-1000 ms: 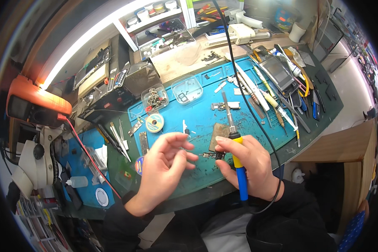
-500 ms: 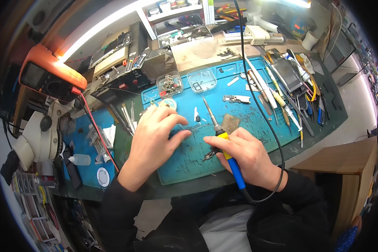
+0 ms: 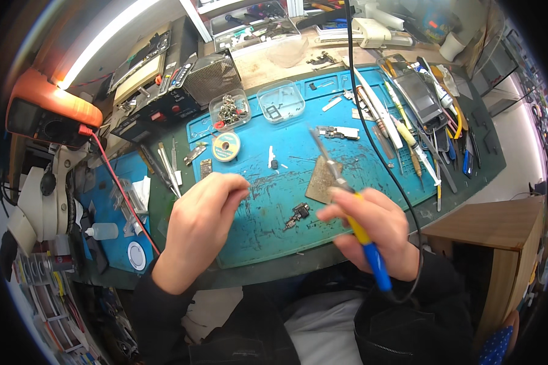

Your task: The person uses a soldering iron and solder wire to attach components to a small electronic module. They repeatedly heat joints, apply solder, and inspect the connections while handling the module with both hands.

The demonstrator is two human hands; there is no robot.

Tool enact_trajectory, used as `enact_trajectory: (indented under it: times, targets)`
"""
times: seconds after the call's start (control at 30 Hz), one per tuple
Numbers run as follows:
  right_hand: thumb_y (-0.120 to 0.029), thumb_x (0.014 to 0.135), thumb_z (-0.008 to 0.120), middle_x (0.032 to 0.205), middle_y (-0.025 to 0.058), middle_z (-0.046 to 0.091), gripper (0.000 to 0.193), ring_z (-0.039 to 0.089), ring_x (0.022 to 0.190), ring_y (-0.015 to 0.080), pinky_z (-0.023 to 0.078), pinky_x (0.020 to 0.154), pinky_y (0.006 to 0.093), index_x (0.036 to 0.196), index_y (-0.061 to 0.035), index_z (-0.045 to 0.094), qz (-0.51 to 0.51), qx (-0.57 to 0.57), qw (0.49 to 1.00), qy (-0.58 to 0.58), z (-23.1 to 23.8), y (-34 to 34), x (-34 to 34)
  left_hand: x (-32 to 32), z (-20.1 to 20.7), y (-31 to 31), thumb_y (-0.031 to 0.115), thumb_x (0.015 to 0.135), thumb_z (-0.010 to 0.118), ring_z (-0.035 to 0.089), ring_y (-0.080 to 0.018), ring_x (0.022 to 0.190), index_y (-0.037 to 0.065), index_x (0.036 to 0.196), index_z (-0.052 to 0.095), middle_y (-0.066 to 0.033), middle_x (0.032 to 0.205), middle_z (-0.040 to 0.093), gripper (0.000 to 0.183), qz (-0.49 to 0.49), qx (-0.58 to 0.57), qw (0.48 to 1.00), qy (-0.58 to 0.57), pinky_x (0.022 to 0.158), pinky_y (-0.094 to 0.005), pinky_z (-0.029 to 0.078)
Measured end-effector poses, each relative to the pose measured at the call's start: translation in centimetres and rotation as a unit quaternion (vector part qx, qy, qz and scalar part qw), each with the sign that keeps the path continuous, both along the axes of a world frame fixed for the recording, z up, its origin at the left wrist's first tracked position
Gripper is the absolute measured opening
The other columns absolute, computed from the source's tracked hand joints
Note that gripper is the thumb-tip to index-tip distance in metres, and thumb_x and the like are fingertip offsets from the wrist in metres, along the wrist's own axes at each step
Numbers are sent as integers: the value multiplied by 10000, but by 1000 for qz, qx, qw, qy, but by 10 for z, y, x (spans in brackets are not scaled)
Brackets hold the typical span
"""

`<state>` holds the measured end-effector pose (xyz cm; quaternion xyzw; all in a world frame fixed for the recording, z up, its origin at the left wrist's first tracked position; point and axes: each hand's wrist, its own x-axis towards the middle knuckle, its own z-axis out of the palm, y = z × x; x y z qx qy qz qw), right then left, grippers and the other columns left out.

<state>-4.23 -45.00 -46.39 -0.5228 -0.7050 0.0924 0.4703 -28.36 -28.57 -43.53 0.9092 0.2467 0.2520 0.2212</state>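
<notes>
The left hand [image 3: 198,222] has cleared the spool [image 3: 226,147], pinched, contents unclear; the right hand [image 3: 386,231] grips a soldering iron [image 3: 376,264].

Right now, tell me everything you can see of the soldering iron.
The soldering iron has a slim metallic-looking shaft and a yellow-and-blue handle, seemingly plastic. The right hand holds it slantwise over the blue mat, its tip pointing forward and left. A black cord runs from the blue end. The tip looks blurred.

Soldering iron [image 3: 361,233] is yellow-blue; mat [image 3: 259,234] is blue.
</notes>
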Motion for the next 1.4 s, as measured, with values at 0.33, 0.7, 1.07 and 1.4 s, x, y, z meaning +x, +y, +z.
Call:
enact_trajectory:
  times: [0.33,0.7,1.07,1.4]
  targets:
    - [-427,1046,726,752,95,751,449,713,594,224,552,542,305,1078,17,784,-62,43,978,195,-20,-41,-2,0,-6,-2,-35,810,838,683,-262,772,31,998,718,-88,941,671,232,-126,13,992,12,639,-371,550]
    - [-202,978,774,636,26,691,180,637,490,155,450,485,280,913,-34,769,-103,44,968,224,-24,-33,-12,0,-13,1,-13,766,865,698,-251,771,38,983,731,-80,914,680,260,-149,12,989,11,633,-363,558]
    - [-325,1026,773,617,-13,676,293,603,479,134,414,484,276,900,-61,792,-134,47,966,215,-24,-33,-18,3,-10,-3,32,738,869,720,-241,777,55,981,752,-67,909,691,270,-143,51,988,23,639,-359,577]
    - [-461,1068,731,750,36,642,459,553,581,135,384,525,285,1017,-5,747,-153,127,928,315,-38,-35,-24,-9,-10,-16,-140,909,669,734,-249,793,17,1073,598,-163,1026,820,238,-126,-133,983,29,711,-349,579]
